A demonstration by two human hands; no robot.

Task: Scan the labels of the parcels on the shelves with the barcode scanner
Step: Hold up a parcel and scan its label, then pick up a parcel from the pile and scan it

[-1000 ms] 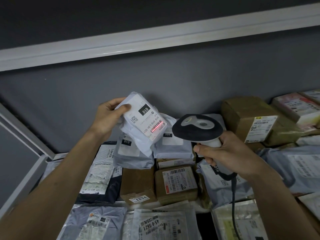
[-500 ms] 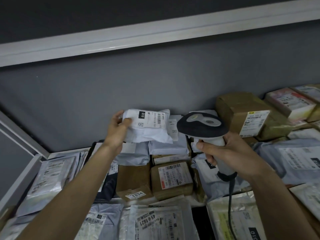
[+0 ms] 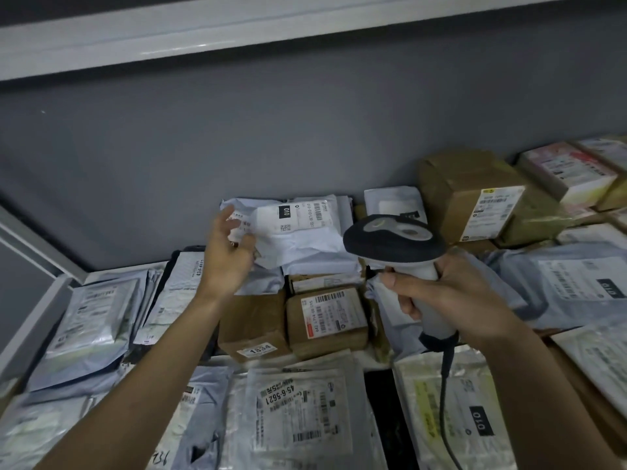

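A white soft parcel (image 3: 298,228) with a "010" label lies on top of the stack at the back wall of the shelf. My left hand (image 3: 228,252) hovers just left of it, fingers relaxed and spread, holding nothing. My right hand (image 3: 451,296) grips the white handle of the barcode scanner (image 3: 393,240), whose dark head points toward the back parcels. The scanner's black cable (image 3: 444,395) hangs down toward the front.
Brown boxes (image 3: 325,320) sit mid-shelf, a larger taped box (image 3: 475,198) at the back right. Grey and silver mailer bags (image 3: 88,320) cover the left, front and right. A white shelf frame (image 3: 30,313) borders the left; a white beam (image 3: 237,32) runs overhead.
My left hand carried the white parcel from in front of the scanner back onto the stack and let go of it. The red scan line is gone. The scanner stayed roughly in place.
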